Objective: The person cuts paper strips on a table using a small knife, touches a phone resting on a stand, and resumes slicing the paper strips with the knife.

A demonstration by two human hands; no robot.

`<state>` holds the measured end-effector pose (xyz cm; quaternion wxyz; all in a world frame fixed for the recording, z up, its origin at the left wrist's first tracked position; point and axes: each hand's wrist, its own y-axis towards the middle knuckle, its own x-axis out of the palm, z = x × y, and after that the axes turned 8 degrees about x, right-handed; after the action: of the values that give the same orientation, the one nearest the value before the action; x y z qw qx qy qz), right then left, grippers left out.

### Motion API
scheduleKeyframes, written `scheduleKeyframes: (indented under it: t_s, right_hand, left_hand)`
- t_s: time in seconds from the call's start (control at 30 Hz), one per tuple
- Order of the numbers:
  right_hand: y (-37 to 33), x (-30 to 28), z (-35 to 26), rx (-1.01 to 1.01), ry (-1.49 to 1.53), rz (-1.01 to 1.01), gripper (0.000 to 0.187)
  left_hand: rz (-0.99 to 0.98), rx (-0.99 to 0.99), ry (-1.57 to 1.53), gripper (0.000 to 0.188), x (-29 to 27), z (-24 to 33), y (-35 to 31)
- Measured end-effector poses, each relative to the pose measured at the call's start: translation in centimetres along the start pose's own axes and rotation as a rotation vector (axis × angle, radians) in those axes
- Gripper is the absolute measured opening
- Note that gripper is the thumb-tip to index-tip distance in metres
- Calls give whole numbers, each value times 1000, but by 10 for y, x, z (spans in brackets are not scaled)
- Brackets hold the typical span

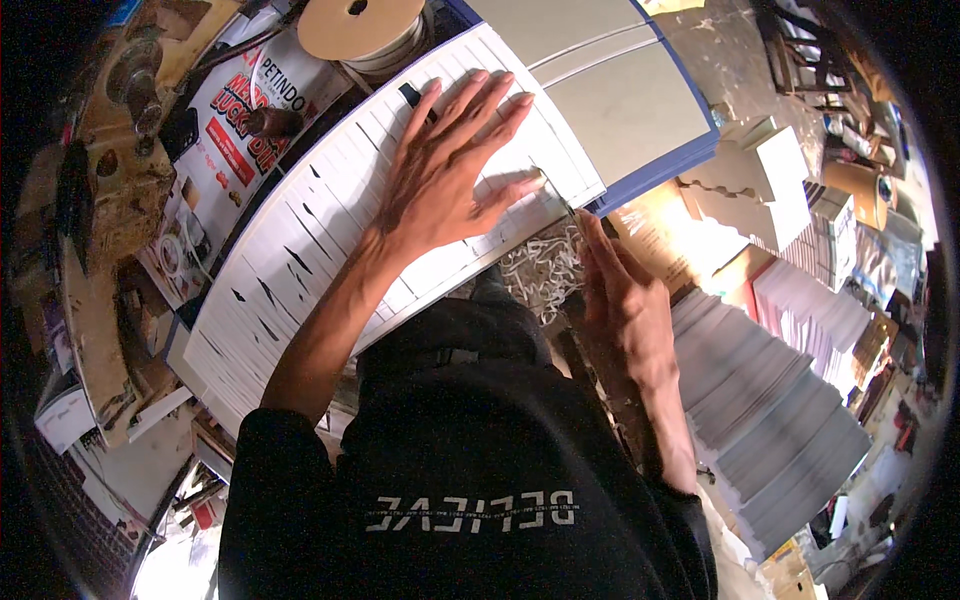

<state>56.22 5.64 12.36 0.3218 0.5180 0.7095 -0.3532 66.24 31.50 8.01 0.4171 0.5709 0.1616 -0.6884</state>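
My left hand [445,170] lies flat with fingers spread on a long white paper surface [340,200] of many narrow overlapping strips, with dark slits between some of them. Its thumb points toward the near right corner. At that corner, my right hand [625,300] is closed, fingertips pinched at the paper's edge. Something thin and dark seems to stick out of the pinch, too small to name. Just beyond the corner lies a stack of grey boards with blue edges [625,110].
Curly paper trimmings [545,270] lie below the near edge. At the far left are a spool [360,25] and a printed banner sheet [235,130]. Tall stacks of grey paper [760,410] stand on the right, with white folded card [755,190] behind them.
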Motion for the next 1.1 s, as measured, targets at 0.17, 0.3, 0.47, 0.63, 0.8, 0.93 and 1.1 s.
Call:
scheduleKeyframes:
  t_s: [0.17, 0.3, 0.47, 0.63, 0.8, 0.93, 1.1]
  right_hand:
    - [-4, -18, -27, 106, -92, -62, 69]
    - [-7, -35, -45, 216, -248, -151, 58]
    - [6, -34, -42, 185, -326, -171, 50]
    - [-16, -55, -40, 151, -493, -296, 39]
    - [-9, -89, -53, 667, -244, -438, 34]
    - [-14, -32, -20, 165, 157, 55, 47]
    - [-1, -5, -29, 105, 122, 76, 44]
  left_hand:
    - [17, -1, -5, 75, 0, 0, -2]
    - [27, 1, -14, 72, -1, 1, -1]
    - [15, 6, -2, 70, -3, 1, 2]
    - [59, 7, -27, 72, -1, 0, 0]
    - [-26, 72, -87, 81, -7, -5, -4]
    - [-79, 90, -38, 81, -12, -7, -5]
    - [-70, 83, -32, 79, -6, -9, -6]
